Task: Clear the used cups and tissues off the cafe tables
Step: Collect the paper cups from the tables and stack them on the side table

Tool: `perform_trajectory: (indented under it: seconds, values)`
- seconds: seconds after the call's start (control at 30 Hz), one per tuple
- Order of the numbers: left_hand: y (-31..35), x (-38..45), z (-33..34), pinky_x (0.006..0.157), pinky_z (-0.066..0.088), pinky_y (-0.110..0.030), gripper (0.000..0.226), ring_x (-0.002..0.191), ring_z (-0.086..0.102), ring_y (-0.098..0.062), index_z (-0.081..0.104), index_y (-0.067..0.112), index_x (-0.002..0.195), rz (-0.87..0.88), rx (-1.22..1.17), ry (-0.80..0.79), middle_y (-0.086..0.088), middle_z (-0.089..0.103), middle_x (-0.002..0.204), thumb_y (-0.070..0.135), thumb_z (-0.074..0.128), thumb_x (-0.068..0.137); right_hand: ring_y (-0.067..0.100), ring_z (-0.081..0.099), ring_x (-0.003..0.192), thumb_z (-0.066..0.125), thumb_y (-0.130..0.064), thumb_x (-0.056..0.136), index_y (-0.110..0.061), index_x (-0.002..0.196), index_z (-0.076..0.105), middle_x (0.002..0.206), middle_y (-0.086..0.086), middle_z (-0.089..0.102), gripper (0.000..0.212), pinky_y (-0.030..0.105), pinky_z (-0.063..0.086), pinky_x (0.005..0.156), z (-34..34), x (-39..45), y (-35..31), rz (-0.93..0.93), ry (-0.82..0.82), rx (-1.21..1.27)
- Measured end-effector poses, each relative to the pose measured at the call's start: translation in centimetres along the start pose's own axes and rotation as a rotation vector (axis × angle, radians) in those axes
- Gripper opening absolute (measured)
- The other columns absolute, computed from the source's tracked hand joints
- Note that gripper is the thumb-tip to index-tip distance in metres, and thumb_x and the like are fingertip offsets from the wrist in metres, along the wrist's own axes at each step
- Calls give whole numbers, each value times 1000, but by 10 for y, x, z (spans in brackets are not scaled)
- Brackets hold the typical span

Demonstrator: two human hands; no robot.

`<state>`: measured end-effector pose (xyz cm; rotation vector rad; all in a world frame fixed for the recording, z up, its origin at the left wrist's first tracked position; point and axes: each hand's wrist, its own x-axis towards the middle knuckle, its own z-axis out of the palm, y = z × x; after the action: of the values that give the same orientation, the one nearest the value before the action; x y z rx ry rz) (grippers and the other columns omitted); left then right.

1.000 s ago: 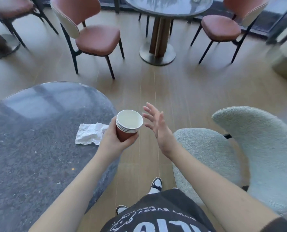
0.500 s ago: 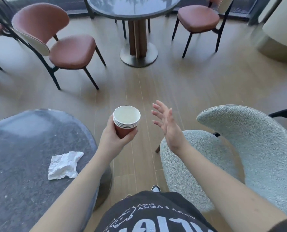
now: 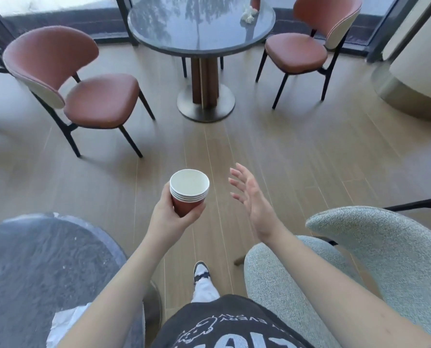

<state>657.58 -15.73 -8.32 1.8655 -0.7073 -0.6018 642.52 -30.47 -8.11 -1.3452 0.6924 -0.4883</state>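
My left hand grips a stack of several nested red paper cups, white inside, held upright over the wooden floor. To the right of the stack my right hand hovers with fingers spread and holds nothing. A crumpled white tissue lies on the dark round table at my lower left, partly hidden by my left forearm. On the far round table stand a red cup and a crumpled tissue near its back right edge.
Two brown chairs flank the far table. A grey-green upholstered chair stands close at my right. A pale column base is at the far right. Wooden floor runs between the tables.
The view has swung up and forward: the near table and its tissue slid down toward the lower left, and the far table came nearer. Both hands keep their pose around the cup stack.
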Motion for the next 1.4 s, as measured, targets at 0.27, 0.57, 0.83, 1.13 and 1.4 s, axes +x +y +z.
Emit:
perform_trajectory:
  seconds: [0.27,0.57,0.83,1.13,1.4]
  values:
    - [46,141,-20,79,43,0,66,107,58,18,43,63,121,91,-48,-33,43,62,113,54,80,67,1,49,133,36,-72,88,-48,139,41,145,-19,49,56,34,41,111,11,130,-42,-42,10,-54]
    - [62,257,1,80,48,-6,75,104,59,17,47,47,131,85,-31,-95,42,62,111,57,78,64,2,47,135,37,-69,90,-50,139,39,146,-19,48,53,29,40,107,-19,235,-60,-70,75,-33]
    - [92,396,65,80,47,-7,70,105,60,15,47,45,132,67,-6,-142,34,66,112,43,85,73,0,45,136,38,-64,92,-38,149,34,148,-18,46,62,34,40,113,-81,363,-89,-77,103,-44]
    - [149,534,111,79,43,-1,71,105,60,16,48,44,132,108,-6,-135,40,63,112,46,83,71,4,42,140,42,-43,94,-30,153,29,150,-9,44,61,39,34,119,-164,496,-140,-86,91,-55]
    - [150,640,124,79,42,0,72,106,59,17,48,44,129,99,-14,-128,41,62,113,55,79,65,1,41,140,48,-53,93,-33,153,30,151,-14,45,66,43,32,120,-175,603,-143,-51,73,-106]
